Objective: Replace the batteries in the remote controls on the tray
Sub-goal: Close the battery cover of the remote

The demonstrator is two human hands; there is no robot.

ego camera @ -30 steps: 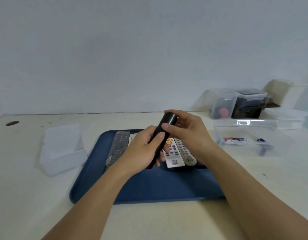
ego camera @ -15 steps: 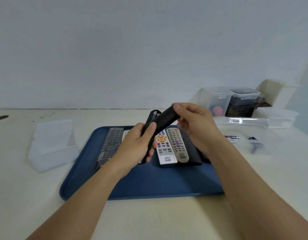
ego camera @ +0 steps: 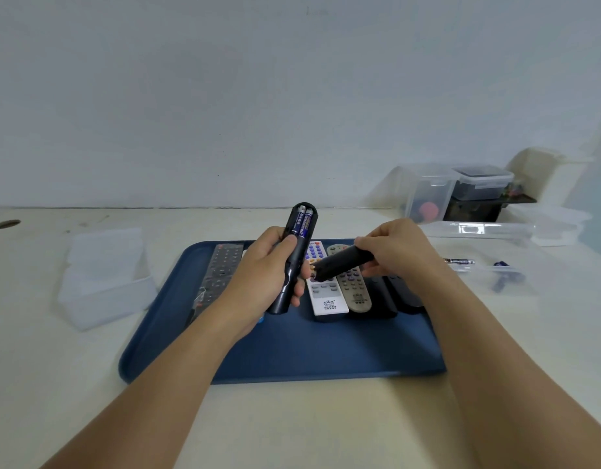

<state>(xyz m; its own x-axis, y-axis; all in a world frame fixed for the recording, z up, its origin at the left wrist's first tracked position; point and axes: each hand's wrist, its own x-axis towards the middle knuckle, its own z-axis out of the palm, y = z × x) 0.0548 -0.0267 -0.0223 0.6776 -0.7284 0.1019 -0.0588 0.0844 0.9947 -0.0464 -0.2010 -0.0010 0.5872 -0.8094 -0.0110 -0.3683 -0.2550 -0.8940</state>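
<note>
Near the centre of the frame the left hand grips a black remote round its lower half, fingers curled about the body and thumb across its front, so the upper end stands clear above the hand, tilted slightly right. That end shows an open battery bay with two blue batteries lying side by side inside it. Just right of centre the right hand pinches the black battery cover at its right end, fingers curled over it; the cover slants down to the left, its free end close to the left fingertips and apart from the remote. Both are held above the blue tray, where a white remote, a grey remote and a dark remote in plastic wrap lie in a row. Half a second ago the cover sat over the top of the remote with both hands close together; now it is off, lower and to the right, and the batteries are exposed.
</note>
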